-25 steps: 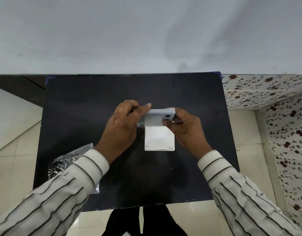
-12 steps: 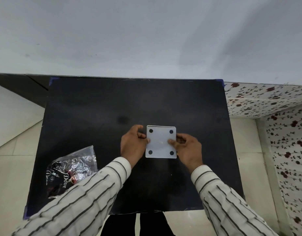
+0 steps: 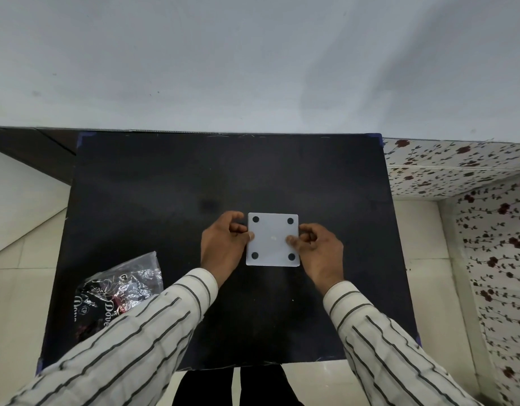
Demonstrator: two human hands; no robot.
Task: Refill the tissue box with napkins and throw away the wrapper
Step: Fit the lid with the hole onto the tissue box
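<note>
A white square tissue box [image 3: 272, 240] lies upside down on the black table [image 3: 171, 183], its bottom panel with four black round feet facing up. My left hand [image 3: 223, 244] grips its left edge, thumb on the panel. My right hand [image 3: 319, 249] grips its right edge, thumb on the panel too. The napkins are hidden from view. A crumpled clear plastic wrapper [image 3: 118, 291] with dark print lies at the table's front left, partly under my left sleeve.
The table stands against a pale wall [image 3: 253, 60]. A flower-patterned ledge and wall [image 3: 458, 165] lie to the right. Light floor tiles [image 3: 15, 259] surround the table. My dark trouser legs [image 3: 238, 388] show at the front edge.
A second ago the box's bottom panel stood tilted open between my hands. It now sits flat and closed on the box, and both hands hold the box's sides, slightly nearer to me.
</note>
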